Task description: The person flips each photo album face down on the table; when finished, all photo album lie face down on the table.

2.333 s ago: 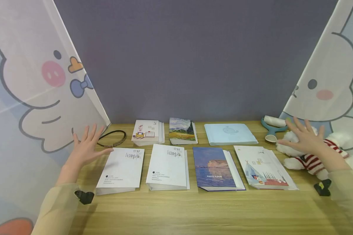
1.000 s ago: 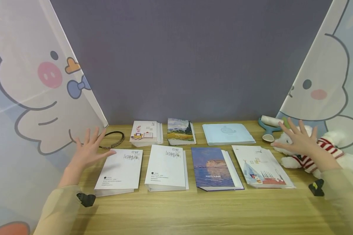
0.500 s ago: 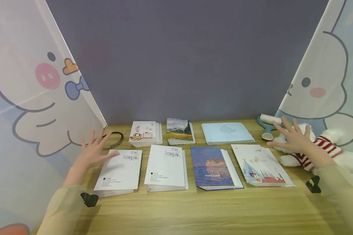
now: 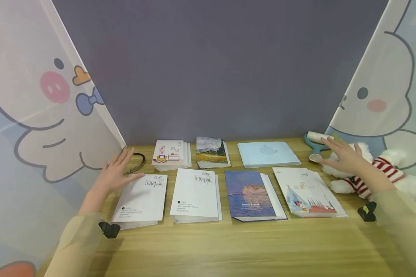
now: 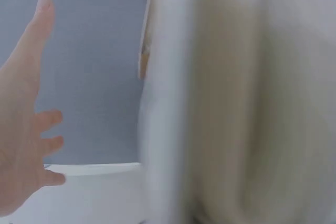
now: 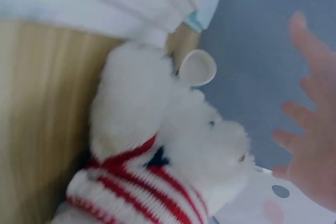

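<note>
My left hand (image 4: 116, 175), fingers spread, hovers by the left edge of a white photo album (image 4: 140, 202) and in front of a dark toothed headband (image 4: 141, 165). Over the white plush dog (image 4: 384, 173) in its red-striped sweater hovers my right hand (image 4: 346, 159), thumb apart from the fingers. Both hands hold nothing. A second white album (image 4: 195, 196), a blue "PHOTO ALBUM" (image 4: 249, 196) and a tent-covered album (image 4: 305, 192) complete the front row. In the left wrist view, a blurred pale surface covers the right half.
Behind them lie a small white album (image 4: 170, 154), a landscape-covered album (image 4: 210, 152) and a light blue whale album (image 4: 268, 154). A blue-handled lint roller (image 4: 310, 144) lies at the back right. A grey panel (image 4: 222, 69) and printed side panels enclose the wooden table (image 4: 222, 250).
My left hand has drifted right and my right hand left, both slightly inward. Their raised fingers have tipped lower. The albums, headband, roller and plush dog stay where they were.
</note>
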A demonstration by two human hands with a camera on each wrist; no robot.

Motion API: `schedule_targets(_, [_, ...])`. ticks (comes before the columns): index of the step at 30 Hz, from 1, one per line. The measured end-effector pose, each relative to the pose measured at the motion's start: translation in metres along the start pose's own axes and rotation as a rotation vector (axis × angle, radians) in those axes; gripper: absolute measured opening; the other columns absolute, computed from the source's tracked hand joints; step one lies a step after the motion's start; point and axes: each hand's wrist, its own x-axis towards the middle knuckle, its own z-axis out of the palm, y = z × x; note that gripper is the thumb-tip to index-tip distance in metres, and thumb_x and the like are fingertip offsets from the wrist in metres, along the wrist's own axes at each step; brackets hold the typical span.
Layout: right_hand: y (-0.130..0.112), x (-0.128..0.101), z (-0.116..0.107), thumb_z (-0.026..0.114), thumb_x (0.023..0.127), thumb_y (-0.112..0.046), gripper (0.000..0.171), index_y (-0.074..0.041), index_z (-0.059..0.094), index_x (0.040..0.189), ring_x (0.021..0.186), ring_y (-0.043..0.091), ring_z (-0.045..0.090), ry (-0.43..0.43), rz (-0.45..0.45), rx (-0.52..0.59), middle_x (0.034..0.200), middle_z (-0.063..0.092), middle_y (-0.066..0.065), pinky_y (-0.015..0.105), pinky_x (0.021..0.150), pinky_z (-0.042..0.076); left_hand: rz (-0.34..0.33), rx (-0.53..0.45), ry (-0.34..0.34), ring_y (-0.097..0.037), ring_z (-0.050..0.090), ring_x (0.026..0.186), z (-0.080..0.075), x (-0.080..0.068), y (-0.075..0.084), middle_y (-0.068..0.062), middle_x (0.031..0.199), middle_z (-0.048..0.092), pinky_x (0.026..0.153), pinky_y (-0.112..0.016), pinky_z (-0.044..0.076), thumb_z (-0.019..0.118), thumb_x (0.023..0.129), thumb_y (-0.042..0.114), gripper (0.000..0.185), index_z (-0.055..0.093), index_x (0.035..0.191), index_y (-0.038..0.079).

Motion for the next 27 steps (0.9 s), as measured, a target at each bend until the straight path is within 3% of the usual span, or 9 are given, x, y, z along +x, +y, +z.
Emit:
schedule_targets(5, [-0.010,0.010,-0.004,0.067,0.087,-0.022,0.063,0.007,0.041,0.136,0.121,0.055,0.035,0.114,-0.132,0.092,0.137,0.038,0.035,0.067,0.093,0.031,-0.007,-0.077,0.013,-0.055,0.029,0.129,-0.007,0.011,0.013,-0.028,0.150,0.022,0.099,-0.071,0.025,0.050,0.087,0.062,0.088,0.015,0.152,0.013])
schedule_targets(7, [-0.014,0.014,-0.002,0.068,0.086,-0.016,0.054,0.008,0.048,0.130,0.117,0.054,0.041,0.154,-0.179,0.113,0.131,0.044,0.035,0.064,0.091,0.036,0.002,-0.111,0.030,-0.055,0.038,0.122,-0.008,0.017,0.021,-0.030,0.145,0.032,0.096,-0.068,0.034,0.052,0.090,0.056,0.081,0.026,0.148,0.007])
schedule_targets(10, [-0.023,0.022,0.002,0.066,0.087,-0.011,0.045,0.008,0.053,0.126,0.107,0.049,0.051,0.177,-0.212,0.117,0.126,0.050,0.033,0.058,0.084,0.043,0.021,-0.164,0.035,-0.053,0.042,0.120,-0.008,0.029,0.034,-0.032,0.138,0.041,0.097,-0.064,0.037,0.052,0.094,0.046,0.069,0.036,0.142,-0.001])
schedule_targets(15, [-0.038,0.036,0.010,0.060,0.092,-0.012,0.041,0.008,0.053,0.126,0.100,0.047,0.057,0.158,-0.194,0.134,0.123,0.054,0.033,0.057,0.080,0.047,0.044,-0.259,0.017,-0.049,0.038,0.127,-0.005,0.048,0.056,-0.030,0.138,0.042,0.104,-0.060,0.033,0.052,0.096,0.035,0.058,0.041,0.138,-0.003])
schedule_targets(19, [-0.051,0.046,0.017,0.059,0.092,-0.012,0.038,0.008,0.055,0.124,0.104,0.047,0.056,0.167,-0.199,0.213,0.119,0.058,0.031,0.059,0.083,0.047,0.053,-0.340,0.025,-0.045,0.040,0.127,-0.003,0.061,0.075,-0.027,0.137,0.045,0.104,-0.058,0.034,0.054,0.096,0.028,0.051,0.044,0.138,0.000])
schedule_targets(27, [-0.078,0.062,0.034,0.059,0.094,-0.017,0.036,0.005,0.058,0.123,0.109,0.043,0.056,0.137,-0.228,0.323,0.122,0.058,0.026,0.056,0.090,0.047,0.134,-0.467,0.020,-0.037,0.049,0.122,0.002,0.083,0.121,-0.020,0.134,0.052,0.103,-0.050,0.041,0.054,0.096,0.027,0.047,0.046,0.137,0.004])
